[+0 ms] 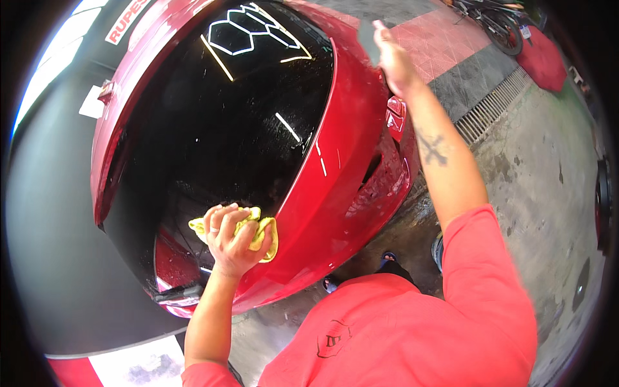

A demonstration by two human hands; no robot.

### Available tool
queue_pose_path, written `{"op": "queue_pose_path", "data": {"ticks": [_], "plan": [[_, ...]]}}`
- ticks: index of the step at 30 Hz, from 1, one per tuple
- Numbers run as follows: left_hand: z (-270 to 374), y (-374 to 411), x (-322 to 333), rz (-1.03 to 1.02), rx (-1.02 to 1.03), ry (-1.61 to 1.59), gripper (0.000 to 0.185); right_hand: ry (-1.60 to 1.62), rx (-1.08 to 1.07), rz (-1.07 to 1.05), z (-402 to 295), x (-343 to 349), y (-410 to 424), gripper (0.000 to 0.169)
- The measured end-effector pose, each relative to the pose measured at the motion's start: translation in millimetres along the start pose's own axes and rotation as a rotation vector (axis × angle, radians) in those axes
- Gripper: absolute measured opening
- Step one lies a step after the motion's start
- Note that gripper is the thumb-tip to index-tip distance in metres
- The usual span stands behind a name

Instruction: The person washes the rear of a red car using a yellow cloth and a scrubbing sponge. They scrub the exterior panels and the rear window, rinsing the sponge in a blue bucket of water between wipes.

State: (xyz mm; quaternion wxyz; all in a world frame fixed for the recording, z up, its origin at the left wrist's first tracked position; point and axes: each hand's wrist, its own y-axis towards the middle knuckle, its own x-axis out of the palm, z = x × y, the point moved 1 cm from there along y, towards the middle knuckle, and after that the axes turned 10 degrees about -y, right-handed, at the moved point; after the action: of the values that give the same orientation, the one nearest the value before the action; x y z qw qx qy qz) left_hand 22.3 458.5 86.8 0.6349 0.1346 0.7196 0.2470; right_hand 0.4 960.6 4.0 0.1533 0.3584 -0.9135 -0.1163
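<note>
Pressed to the lower part of the dark glass (232,130) of a red car (309,227), a yellow cloth (268,244) is bunched under my left hand (232,239). The fingers curl over it, close to the glass's red painted border. My right hand (399,67) is stretched far forward beside the car's corner, above a red lamp (395,118). It appears edge-on, with its fingers pointing away from me. A grey patch shows beside those fingers; whether it is something held or the floor is unclear. Small specks and bright light reflections show on the glass.
A dark banner (53,193) with writing stands left of the car. Floor drain grating (488,106) borders red and grey floor tiles (435,38). Farther off are a bicycle (500,34) and a red umbrella (541,60). Stained concrete (537,179) lies to the right.
</note>
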Motion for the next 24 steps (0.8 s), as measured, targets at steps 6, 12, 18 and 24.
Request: {"op": "queue_pose_path", "data": {"ticks": [6,12,18,24], "plan": [[-1,-2,2,0.007,0.000,-0.008,0.024,-0.500,-0.082,-0.119,-16,-3,-81,0.063],[0,-3,2,0.022,-0.014,-0.013,0.023,-1.148,-0.191,-0.088,-6,42,-118,0.072],[1,-1,1,0.030,0.008,-0.031,0.026,-1.089,-0.146,-0.113,-18,68,-52,0.071],[-1,-1,0,0.014,-0.005,-0.036,0.025,-1.107,-0.144,-0.112,-21,70,-87,0.072]]}}
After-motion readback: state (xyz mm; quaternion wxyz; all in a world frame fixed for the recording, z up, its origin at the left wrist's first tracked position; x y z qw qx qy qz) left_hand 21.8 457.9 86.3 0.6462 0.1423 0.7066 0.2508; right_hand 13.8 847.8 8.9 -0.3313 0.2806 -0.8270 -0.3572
